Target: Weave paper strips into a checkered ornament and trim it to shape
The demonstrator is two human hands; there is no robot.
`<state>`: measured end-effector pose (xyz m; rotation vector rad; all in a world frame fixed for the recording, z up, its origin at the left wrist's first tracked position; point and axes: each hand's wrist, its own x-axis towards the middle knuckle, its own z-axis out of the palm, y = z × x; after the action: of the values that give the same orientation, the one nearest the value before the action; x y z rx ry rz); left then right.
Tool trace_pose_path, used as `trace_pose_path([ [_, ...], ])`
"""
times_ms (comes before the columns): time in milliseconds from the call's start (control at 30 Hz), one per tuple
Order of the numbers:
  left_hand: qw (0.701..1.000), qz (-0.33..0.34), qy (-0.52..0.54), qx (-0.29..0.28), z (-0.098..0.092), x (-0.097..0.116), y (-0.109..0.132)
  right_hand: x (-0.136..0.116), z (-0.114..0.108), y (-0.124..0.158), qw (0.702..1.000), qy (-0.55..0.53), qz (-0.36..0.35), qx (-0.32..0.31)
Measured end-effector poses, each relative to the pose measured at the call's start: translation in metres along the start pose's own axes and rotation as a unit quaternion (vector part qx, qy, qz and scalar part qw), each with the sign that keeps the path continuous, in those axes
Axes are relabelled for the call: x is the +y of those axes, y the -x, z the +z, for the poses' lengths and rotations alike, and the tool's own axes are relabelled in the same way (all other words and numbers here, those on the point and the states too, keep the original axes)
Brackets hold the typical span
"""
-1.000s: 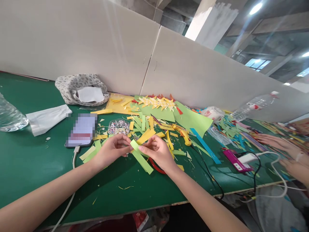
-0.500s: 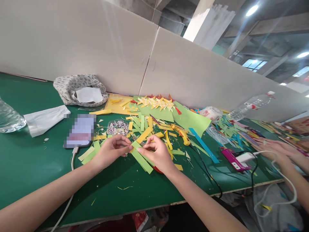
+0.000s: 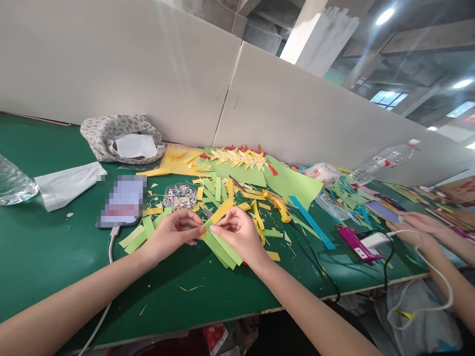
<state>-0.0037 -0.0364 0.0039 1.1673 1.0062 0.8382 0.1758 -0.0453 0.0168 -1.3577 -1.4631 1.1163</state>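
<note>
Folded green paper strips (image 3: 223, 248) cross a yellow paper strip (image 3: 223, 209) between my two hands. My left hand (image 3: 180, 228) pinches the left side of the crossing, thumb against fingertips. From the other side, my right hand (image 3: 236, 230) grips the strips with its thumb on top and fingers curled behind. The green ends point down and toward me, while the yellow one sticks out upward. Just beyond my hands lie loose green and yellow strips (image 3: 218, 188) and a clear case of small beads or eyes (image 3: 180, 196).
A yellow glue gun (image 3: 280, 207) with a black cord lies right of my hands. A phone (image 3: 124, 200) charges at left. Woven paper fish (image 3: 239, 158) rest at the back by the partition. A magenta power strip (image 3: 358, 244) sits near a co-worker's hands (image 3: 417, 227) and phone.
The green strips have spread apart a little between my fingers, and their lower ends have swung right. At right, the co-worker's hands have shifted, showing more of a phone.
</note>
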Motion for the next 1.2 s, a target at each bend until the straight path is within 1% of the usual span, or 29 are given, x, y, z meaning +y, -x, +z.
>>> trace_pose_path([
  [167,1.000,0.002,0.007,-0.011,-0.001,-0.005,-0.002,0.004,0.002,0.000,1.000,0.002,-0.004,-0.009],
  [300,1.000,0.024,0.013,0.004,-0.002,-0.006,-0.002,0.007,0.002,-0.002,1.000,-0.012,0.003,-0.024],
  [500,0.997,0.067,0.021,0.023,-0.004,-0.005,-0.001,0.007,0.001,-0.003,0.998,-0.023,0.037,-0.051],
  [633,0.997,0.075,0.013,0.027,-0.004,-0.006,-0.002,0.010,0.002,-0.004,0.998,-0.030,0.030,-0.051],
  [700,0.997,0.065,0.006,0.032,-0.004,-0.004,-0.002,0.012,0.003,-0.004,0.998,-0.021,0.024,-0.050],
  [767,0.999,0.040,-0.002,0.033,-0.004,-0.002,-0.001,0.013,0.003,-0.003,0.998,-0.010,0.017,-0.062],
  [900,1.000,-0.017,-0.018,0.005,-0.004,-0.001,-0.002,0.010,0.003,0.002,0.995,0.023,-0.002,-0.101],
  [1000,0.999,-0.028,-0.017,-0.004,-0.005,-0.005,-0.005,0.006,0.003,0.004,0.992,0.049,-0.017,-0.119],
  [1067,1.000,-0.016,-0.015,0.007,-0.008,-0.007,-0.007,0.004,-0.001,0.002,0.989,0.071,-0.025,-0.129],
  [1133,0.999,0.004,-0.006,0.033,-0.011,-0.007,-0.009,0.004,-0.011,-0.004,0.985,0.113,-0.042,-0.120],
  [1167,0.999,0.014,0.000,0.046,-0.013,-0.006,-0.009,0.004,-0.019,-0.009,0.983,0.142,-0.055,-0.104],
  [1200,0.998,0.023,0.007,0.058,-0.015,-0.005,-0.010,0.006,-0.027,-0.014,0.981,0.166,-0.074,-0.068],
])
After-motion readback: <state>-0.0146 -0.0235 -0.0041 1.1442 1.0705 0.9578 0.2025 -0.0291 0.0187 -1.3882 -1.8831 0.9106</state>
